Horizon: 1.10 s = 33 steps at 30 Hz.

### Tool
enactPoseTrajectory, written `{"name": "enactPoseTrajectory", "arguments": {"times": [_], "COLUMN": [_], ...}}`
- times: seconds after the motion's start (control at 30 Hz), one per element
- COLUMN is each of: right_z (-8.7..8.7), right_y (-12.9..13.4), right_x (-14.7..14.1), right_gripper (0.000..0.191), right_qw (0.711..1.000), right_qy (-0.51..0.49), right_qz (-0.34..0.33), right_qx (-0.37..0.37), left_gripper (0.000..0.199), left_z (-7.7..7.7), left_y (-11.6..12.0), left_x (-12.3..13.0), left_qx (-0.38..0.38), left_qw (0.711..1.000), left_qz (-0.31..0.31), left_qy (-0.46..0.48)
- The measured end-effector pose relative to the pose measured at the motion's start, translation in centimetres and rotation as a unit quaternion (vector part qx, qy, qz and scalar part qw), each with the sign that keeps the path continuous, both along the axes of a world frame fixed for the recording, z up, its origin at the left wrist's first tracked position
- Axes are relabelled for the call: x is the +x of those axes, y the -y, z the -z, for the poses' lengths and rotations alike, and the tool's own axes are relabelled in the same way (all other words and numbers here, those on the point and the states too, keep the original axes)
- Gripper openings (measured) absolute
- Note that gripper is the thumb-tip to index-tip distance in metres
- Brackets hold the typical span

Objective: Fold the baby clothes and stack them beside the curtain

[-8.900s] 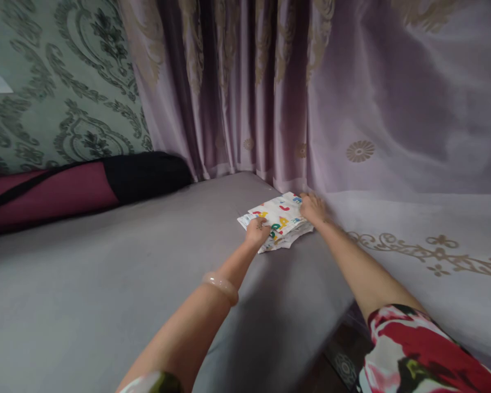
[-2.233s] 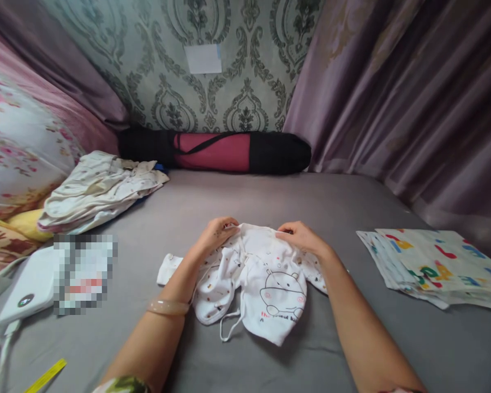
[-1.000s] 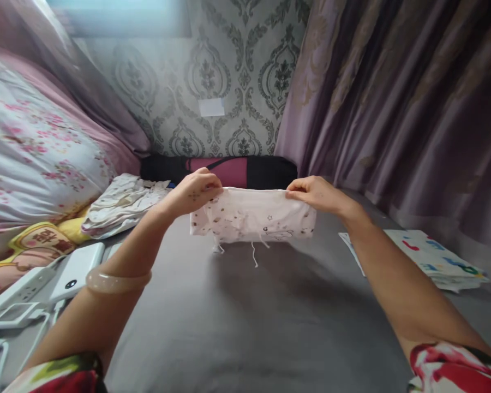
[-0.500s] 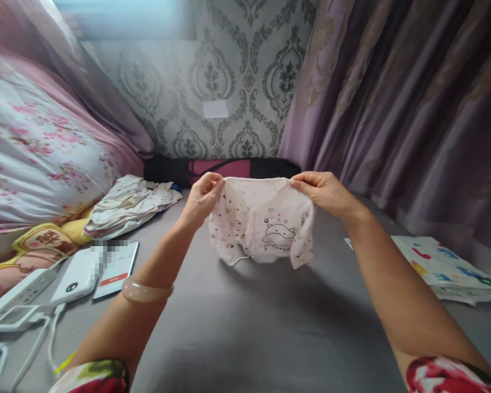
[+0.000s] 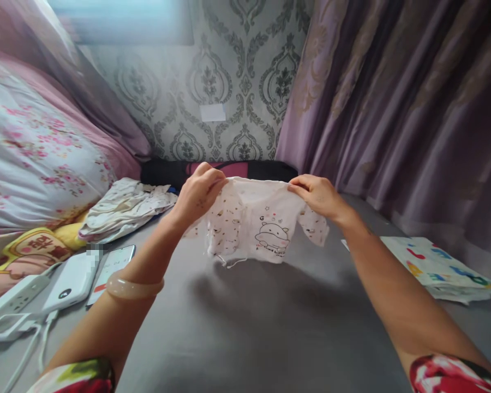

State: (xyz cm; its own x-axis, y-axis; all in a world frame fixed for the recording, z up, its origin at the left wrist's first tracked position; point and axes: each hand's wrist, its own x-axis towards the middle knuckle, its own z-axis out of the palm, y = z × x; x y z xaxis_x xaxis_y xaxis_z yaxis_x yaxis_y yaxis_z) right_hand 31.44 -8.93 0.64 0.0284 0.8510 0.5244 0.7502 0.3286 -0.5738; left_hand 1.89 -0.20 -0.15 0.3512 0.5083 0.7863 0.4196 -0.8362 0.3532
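A small white baby shirt (image 5: 265, 218) hangs in the air above the grey sheet, its printed front with a cartoon animal facing me. My left hand (image 5: 202, 191) pinches one shoulder of it, and my right hand (image 5: 317, 196) pinches the other, so the neckline is stretched between them. Both sleeves, dotted with small prints, hang out to the sides; the left one is partly behind my left hand and wrist. A thin white tie string dangles from the lower left hem.
Folded clothes (image 5: 126, 207) lie at the left beside a yellow cartoon pillow (image 5: 36, 245). Nearer are a white power bank (image 5: 71, 281), a phone (image 5: 117, 259) and a power strip (image 5: 18, 297) with cables. A letter-printed cloth (image 5: 437, 265) lies at the right.
The shirt's right sleeve has swung outward, and the left sleeve now shows beyond my left hand. My left hand has turned, with its back more visible. The view has shifted slightly.
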Motion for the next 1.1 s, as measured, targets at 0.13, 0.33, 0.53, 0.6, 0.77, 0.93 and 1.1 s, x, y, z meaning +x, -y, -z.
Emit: {"name": "enactPoseTrajectory", "arguments": {"times": [0.13, 0.33, 0.53, 0.6, 0.77, 0.93, 1.1], "right_z": [-1.0, -0.6, 1.0, 1.4, 2.1, 2.2, 1.0], "right_y": [2.7, 2.3, 0.2, -0.4, -1.8, -2.2, 1.2], "right_x": [0.2, 0.9, 1.2, 1.5, 1.6, 1.0, -0.4], "right_gripper": [0.040, 0.038, 0.039, 0.039, 0.042, 0.047, 0.046], "right_qw": [0.994, 0.980, 0.973, 0.971, 0.981, 0.991, 0.995], "right_qy": [-0.078, -0.084, -0.135, -0.140, -0.129, -0.122, -0.076], "right_qz": [-0.051, -0.115, -0.122, -0.118, -0.091, -0.048, -0.053], "right_qx": [-0.054, -0.136, -0.145, -0.151, -0.113, -0.032, -0.020], "left_gripper": [0.021, 0.024, 0.022, 0.023, 0.022, 0.020, 0.022], "left_z": [-1.3, -1.1, -0.1, 0.4, 1.9, 2.2, 1.8], "left_y": [1.8, 2.8, 1.4, 0.4, -2.4, -2.5, 0.1], "left_x": [-1.2, -1.3, -0.3, -0.1, 0.4, 0.6, -0.9], "left_qx": [-0.104, -0.176, -0.211, -0.217, -0.138, -0.032, 0.014], "left_qw": [0.991, 0.982, 0.973, 0.971, 0.990, 0.999, 1.000], "left_qz": [0.057, 0.062, 0.081, 0.091, 0.030, -0.029, -0.019], "left_qy": [0.060, 0.018, 0.041, 0.042, 0.017, 0.014, -0.009]}}
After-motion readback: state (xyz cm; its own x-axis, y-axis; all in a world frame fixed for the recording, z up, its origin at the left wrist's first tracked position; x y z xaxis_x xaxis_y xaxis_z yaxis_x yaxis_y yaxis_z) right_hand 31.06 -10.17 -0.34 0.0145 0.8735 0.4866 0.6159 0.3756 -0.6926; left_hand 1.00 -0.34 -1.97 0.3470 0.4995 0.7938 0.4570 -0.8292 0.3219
